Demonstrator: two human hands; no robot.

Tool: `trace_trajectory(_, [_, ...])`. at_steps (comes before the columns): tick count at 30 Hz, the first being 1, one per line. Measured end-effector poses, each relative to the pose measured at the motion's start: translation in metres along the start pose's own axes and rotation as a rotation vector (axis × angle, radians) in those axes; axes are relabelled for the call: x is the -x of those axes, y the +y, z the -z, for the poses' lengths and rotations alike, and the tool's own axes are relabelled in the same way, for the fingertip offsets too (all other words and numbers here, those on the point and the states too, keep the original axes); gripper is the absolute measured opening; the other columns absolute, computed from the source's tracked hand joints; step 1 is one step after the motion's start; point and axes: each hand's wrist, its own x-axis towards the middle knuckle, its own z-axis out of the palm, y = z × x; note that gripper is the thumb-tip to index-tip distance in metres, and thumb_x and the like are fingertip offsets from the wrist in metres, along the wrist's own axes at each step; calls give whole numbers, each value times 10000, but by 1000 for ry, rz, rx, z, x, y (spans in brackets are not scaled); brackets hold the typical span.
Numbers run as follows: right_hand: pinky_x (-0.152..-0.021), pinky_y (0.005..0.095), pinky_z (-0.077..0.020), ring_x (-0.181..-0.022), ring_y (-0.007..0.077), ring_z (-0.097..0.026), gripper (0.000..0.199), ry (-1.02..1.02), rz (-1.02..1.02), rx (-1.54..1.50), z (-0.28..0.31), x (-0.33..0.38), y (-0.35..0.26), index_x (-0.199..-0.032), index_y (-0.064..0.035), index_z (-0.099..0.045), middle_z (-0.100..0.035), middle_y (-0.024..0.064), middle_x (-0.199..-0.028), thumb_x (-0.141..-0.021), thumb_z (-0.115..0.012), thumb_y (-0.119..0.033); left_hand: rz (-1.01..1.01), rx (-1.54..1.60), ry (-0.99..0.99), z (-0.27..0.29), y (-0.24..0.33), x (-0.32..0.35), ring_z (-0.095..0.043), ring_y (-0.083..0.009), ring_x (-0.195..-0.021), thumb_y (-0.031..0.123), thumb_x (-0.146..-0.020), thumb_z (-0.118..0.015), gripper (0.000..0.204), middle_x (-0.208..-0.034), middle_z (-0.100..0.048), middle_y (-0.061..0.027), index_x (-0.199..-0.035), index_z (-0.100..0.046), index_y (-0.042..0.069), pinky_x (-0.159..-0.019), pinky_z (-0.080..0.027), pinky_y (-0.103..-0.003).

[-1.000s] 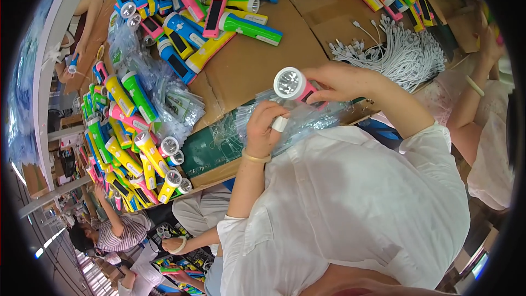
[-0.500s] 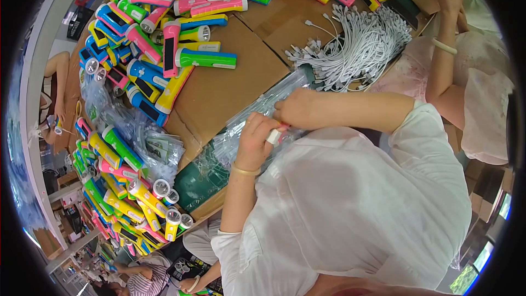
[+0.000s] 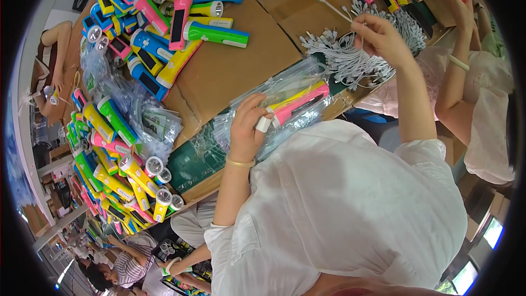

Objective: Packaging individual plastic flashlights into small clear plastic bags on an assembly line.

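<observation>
At the tabletop (image 3: 235,74), the left hand (image 3: 246,125) is grasping a pink-and-yellow flashlight (image 3: 302,103), the right hand (image 3: 384,39) a white cable (image 3: 333,8).

The left hand (image 3: 246,127) curls at the left end of a pink-and-yellow torch (image 3: 304,101) among clear bags (image 3: 298,72). Farther right, the right hand (image 3: 383,38) pinches a white cable (image 3: 335,7) beside the cable pile (image 3: 350,61). Other torches (image 3: 216,34) crowd the far side and left.
</observation>
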Motion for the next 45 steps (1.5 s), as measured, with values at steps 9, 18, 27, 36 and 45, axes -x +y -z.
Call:
trace_trajectory(9, [-551,227,-313,-625,20,-412,184,-314,294,-290,-34,15,-41,-823,-60,-601,-493,-66,-703,-963,-655,-166,27,36,-11,-2,6,0,-622,-390,-1208,44,-808,-783,182,-1235,-674,-178,-935,-661,1,-999,-511,-446])
trace_trajectory(18, [-553,263,-328,-623,48,-402,251,-535,87,184,-70,-3,0,-749,-29,-554,-469,-56,-661,-924,-679,-159,12,53,-29,0,6,10,-598,-371,-1273,74,-841,-780,169,-1312,-659,-169,-971,-683,26,-1064,-472,-431])
trace_trajectory(27, [-637,387,-483,-696,229,-614,215,-676,510,582,-128,-19,3,-815,-6,-682,-631,101,-776,-860,-748,-205,477,-1,95,12,31,17,-674,-233,-783,0,-866,-747,133,-947,-710,-121,-987,-692,-10,-716,-546,-304])
trace_trajectory(36, [-676,395,-505,-749,295,-627,205,-768,324,230,-166,-14,-10,-927,-26,-697,-647,117,-863,-908,-735,-226,363,146,230,1,33,17,-717,-206,-807,-73,-860,-684,184,-969,-727,-123,-1026,-707,3,-741,-572,-294])
trace_trajectory(45, [-699,384,-500,-813,303,-640,144,-422,572,507,-93,-16,22,-904,-28,-697,-631,100,-913,-909,-715,-171,609,479,452,26,14,33,-695,-124,-786,-13,-958,-662,90,-903,-698,-50,-1048,-667,-19,-718,-555,-238])
